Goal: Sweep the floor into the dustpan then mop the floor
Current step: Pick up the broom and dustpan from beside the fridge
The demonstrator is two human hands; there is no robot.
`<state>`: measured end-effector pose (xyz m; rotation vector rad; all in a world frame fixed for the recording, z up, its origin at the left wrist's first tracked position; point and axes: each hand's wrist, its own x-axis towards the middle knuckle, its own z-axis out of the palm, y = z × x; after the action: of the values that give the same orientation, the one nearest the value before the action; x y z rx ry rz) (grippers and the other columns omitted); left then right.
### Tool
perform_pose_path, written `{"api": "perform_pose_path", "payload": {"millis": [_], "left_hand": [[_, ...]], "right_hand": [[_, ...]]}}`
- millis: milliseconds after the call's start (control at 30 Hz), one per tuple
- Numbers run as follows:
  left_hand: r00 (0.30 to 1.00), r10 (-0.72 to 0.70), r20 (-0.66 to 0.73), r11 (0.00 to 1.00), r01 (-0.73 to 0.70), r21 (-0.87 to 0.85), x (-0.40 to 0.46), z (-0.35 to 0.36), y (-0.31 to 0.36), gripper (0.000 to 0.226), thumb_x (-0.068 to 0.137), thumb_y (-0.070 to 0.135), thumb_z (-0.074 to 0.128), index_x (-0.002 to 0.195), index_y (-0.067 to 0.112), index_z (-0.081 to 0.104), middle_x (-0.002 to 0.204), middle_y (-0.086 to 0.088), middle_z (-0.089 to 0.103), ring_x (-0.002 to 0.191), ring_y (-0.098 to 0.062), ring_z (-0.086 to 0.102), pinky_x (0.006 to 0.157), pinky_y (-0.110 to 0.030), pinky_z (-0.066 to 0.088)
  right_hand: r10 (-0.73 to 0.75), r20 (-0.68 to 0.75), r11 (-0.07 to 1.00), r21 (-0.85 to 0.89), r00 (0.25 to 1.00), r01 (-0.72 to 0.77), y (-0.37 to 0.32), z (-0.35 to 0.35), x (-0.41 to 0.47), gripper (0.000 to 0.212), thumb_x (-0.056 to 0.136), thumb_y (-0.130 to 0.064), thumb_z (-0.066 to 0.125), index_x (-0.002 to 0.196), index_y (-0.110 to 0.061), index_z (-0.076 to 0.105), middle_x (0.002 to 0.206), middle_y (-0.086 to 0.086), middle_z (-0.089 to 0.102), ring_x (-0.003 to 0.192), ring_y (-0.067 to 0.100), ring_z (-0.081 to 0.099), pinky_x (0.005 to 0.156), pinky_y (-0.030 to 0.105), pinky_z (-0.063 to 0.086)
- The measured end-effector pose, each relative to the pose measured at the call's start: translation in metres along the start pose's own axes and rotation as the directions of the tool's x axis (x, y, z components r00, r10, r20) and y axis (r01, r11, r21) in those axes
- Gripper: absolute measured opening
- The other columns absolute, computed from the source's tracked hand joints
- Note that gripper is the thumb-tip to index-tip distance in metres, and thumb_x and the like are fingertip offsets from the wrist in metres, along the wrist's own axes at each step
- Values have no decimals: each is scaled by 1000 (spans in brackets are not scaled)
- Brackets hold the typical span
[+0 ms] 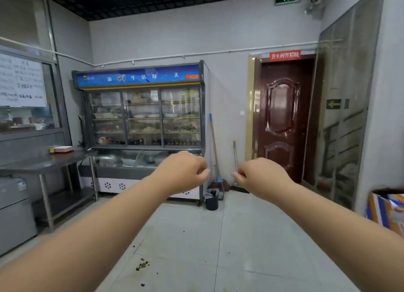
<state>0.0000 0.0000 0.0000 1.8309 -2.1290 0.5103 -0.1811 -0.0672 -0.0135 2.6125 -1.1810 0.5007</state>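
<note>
Both my arms are stretched out in front of me over the pale tiled floor (251, 237). My left hand (185, 171) and my right hand (260, 175) hang with fingers curled in, holding nothing. Far ahead, against the back wall, leans a mop (215, 151) with a blue-tipped handle and a dark red head. Right of it stands a broom (235, 158) with a metal handle, its dark head on the floor. Small clumps of dirt (142, 265) lie on the tiles near me. I see no dustpan.
A small black bin (212, 201) stands beside the glass-fronted refrigerated display case (142, 121). A steel table (43, 160) runs along the left. A dark red door (284, 116) is at the back right, and a cardboard box (387, 208) at the right edge.
</note>
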Motion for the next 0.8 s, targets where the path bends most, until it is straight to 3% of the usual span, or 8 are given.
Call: {"api": "perform_pose_path", "payload": {"millis": [200, 433, 667, 800], "left_hand": [[996, 93, 2, 995, -93, -18, 45, 56, 42, 28, 94, 31, 41, 71, 17, 49, 60, 1, 45, 61, -15, 41, 50, -27, 27], [993, 112, -25, 990, -114, -86, 136, 123, 106, 28, 94, 31, 42, 72, 15, 51, 54, 7, 36, 59, -16, 36, 50, -29, 24], [992, 103, -68, 977, -114, -181, 233, 180, 160, 29, 94, 31, 43, 74, 13, 53, 58, 5, 42, 54, -7, 36, 49, -26, 26], [993, 98, -64, 973, -109, -204, 275, 209, 178, 29, 94, 30, 44, 84, 10, 62, 59, 4, 46, 66, -19, 44, 57, -28, 30]], "right_hand": [[100, 24, 995, -16, 995, -99, 53, 32, -15, 44, 97, -36, 36, 56, -23, 26, 61, -2, 38, 74, 21, 45, 64, 31, 40], [163, -24, 984, -67, 986, -164, 173, 63, -14, 39, 96, -34, 37, 61, -16, 38, 62, -2, 38, 73, 19, 42, 60, 28, 31], [176, -42, 982, -61, 983, -179, 295, 86, -3, 45, 97, -36, 36, 55, -20, 28, 57, -7, 32, 69, 19, 42, 60, 28, 31], [180, -15, 982, -47, 983, -181, 345, 109, 10, 46, 97, -36, 36, 56, -20, 26, 57, -6, 30, 69, 18, 39, 60, 28, 30]]}}
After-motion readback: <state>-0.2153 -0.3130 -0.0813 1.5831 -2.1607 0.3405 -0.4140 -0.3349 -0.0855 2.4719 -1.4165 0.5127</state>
